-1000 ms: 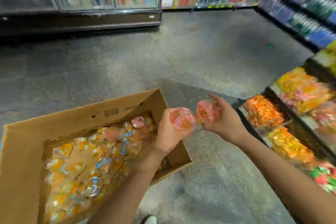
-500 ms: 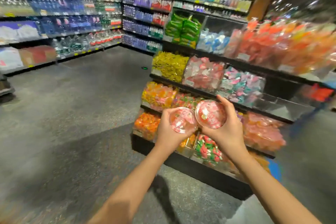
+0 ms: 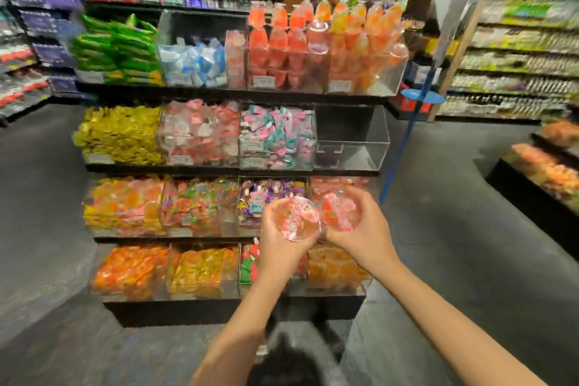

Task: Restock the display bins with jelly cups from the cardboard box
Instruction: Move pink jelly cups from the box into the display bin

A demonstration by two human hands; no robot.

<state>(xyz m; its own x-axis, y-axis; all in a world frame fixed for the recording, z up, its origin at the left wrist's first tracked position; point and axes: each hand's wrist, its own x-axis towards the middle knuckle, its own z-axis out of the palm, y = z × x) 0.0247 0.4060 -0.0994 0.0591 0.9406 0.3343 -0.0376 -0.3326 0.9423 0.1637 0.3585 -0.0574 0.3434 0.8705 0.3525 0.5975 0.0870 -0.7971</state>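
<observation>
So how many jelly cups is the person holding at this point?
2. One jelly cup sits in the left hand, the other jelly cup in the right hand, side by side in front of the display bins. Any further cup behind the palms would be hidden.

Single head view. The wide-angle camera sits at head height, faces forward and slightly down, and looks square onto the tiered rack (image 3: 219, 169) of bins from close range. Both forearms enter from the bottom edge. Aisle shelves (image 3: 517, 56) lie well behind. Frame edges are blurred.
</observation>
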